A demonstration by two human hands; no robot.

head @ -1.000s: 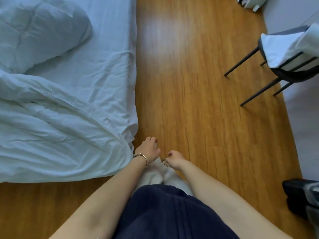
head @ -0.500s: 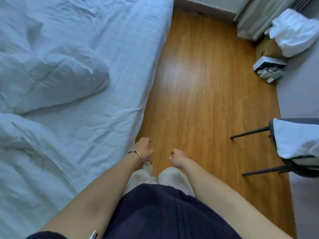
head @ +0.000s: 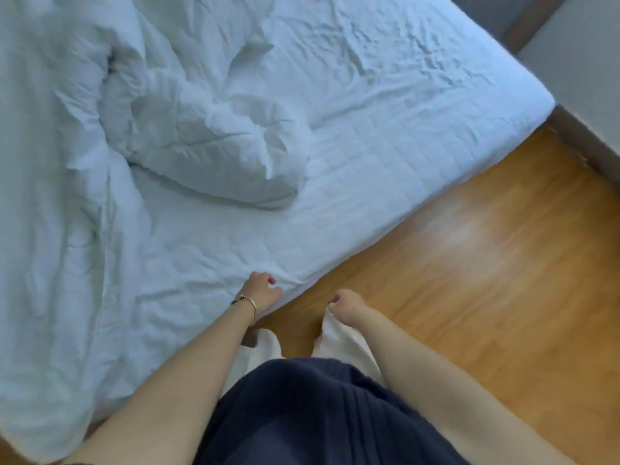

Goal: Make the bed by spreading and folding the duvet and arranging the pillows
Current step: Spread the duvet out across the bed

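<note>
Left hand [head: 260, 292] now over the bed [head: 385, 156] edge, both hands loosely curled, empty.

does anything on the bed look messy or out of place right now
Yes. The duvet is bunched along the left side, with one end hanging over the mattress edge toward the floor rather than spread flat. A crumpled pillow lies askew mid-bed, and the bare sheet is wrinkled.

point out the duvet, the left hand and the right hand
duvet [head: 208, 135]: head view, on the bunched fold in the middle of the bed.
left hand [head: 260, 292]: head view, on the back of the hand, at the mattress edge.
right hand [head: 347, 305]: head view, on the back of the hand, over the floor.
</note>
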